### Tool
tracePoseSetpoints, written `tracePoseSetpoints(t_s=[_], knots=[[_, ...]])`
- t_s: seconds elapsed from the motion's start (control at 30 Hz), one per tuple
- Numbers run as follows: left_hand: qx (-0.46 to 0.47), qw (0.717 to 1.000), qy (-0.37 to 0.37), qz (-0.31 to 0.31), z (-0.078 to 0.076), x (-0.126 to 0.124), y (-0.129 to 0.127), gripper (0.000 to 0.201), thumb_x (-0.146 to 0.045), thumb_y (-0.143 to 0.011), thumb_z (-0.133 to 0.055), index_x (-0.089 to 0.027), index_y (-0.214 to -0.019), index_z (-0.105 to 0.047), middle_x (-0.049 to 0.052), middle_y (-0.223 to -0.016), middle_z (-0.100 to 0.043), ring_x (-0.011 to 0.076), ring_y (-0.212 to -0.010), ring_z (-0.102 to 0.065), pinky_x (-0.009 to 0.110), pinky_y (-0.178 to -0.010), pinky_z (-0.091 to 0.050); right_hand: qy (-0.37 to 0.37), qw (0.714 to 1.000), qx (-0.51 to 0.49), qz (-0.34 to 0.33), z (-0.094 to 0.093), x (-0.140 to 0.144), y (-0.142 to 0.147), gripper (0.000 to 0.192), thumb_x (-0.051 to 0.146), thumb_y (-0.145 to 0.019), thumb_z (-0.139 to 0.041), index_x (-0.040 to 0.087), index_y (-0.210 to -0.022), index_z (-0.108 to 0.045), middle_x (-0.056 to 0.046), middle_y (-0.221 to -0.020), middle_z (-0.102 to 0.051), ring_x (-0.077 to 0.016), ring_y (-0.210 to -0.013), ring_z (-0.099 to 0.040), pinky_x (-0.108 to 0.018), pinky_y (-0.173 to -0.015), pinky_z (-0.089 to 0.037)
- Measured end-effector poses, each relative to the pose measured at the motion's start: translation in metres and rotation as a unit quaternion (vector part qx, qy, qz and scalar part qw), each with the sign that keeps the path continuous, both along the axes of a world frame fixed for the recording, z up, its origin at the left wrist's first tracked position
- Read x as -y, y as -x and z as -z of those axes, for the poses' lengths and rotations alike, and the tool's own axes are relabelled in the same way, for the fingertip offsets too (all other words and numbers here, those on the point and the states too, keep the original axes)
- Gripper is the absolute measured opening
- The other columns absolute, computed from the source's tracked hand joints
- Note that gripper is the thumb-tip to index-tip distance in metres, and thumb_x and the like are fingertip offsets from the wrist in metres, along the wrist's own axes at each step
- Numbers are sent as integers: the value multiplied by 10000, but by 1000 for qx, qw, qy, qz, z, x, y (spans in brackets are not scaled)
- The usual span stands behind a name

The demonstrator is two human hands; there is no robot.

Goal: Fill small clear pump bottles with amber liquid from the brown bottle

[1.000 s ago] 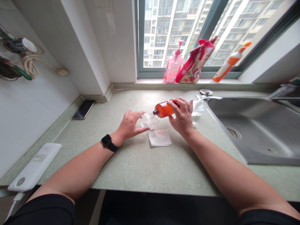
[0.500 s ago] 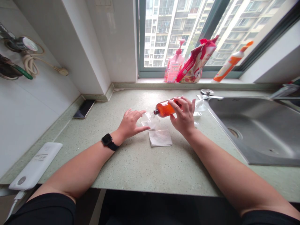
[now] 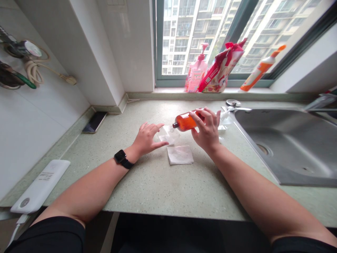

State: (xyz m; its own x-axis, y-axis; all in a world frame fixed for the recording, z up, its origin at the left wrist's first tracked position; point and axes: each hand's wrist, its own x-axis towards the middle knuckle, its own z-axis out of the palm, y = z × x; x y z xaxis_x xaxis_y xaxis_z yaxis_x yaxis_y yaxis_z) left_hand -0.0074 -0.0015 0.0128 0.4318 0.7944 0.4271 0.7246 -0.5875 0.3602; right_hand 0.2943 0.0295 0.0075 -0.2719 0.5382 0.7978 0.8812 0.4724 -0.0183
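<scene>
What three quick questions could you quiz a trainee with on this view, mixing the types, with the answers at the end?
1. Which of the person's hands holds the orange bottle?
2. True or false: that bottle is upright.
3. What colour is the pump bottle on the windowsill? A green, B pink, C black.

Key: 1. The right hand. 2. False, it is tipped over. 3. B.

Bottle [image 3: 185,122] orange-amber, dark-necked; folded sheet [image 3: 180,155] white; countertop [image 3: 158,189] pale green, dark-speckled; watch [image 3: 120,156] black.
</scene>
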Motion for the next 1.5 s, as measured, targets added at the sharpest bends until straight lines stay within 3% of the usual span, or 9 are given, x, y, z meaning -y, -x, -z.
tracePoseSetpoints(t_s=[0.47, 0.97, 1.5], knots=[[0, 1000, 5, 4, 0, 0, -1, 789, -696, -930, -739, -273, -1562, -531, 88, -1258, -753, 306, -1184, -693, 612, -1287, -299, -24, 1000, 6, 4, -1, 0, 2, 866, 55, -883, -650, 443, -1617, -405, -78, -1455, -588, -384, -1500, -495, -771, -1318, -202], [11, 1000, 10, 6, 0, 0, -1, 799, -684, -923, -759, -264, -1561, -526, 90, -1250, -752, 311, -1191, -695, 617, -1293, -300, 11, 1000, 6, 11, 0, -1, 0, 923, 73, -853, -656, 467, -1644, -391, -70, -1471, -580, -400, -1507, -466, -781, -1315, -178], [25, 1000, 4, 14, 6, -1, -2, 767, -673, -925, -765, -251, -1521, -531, 82, -1219, -748, 303, -1184, -708, 628, -1292, -313, -42, 999, 17, 0, -1, -1, 1, 951, 57, -862, -664, 468, -1663, -356, -74, -1464, -580, -384, -1472, -501, -767, -1309, -229]])
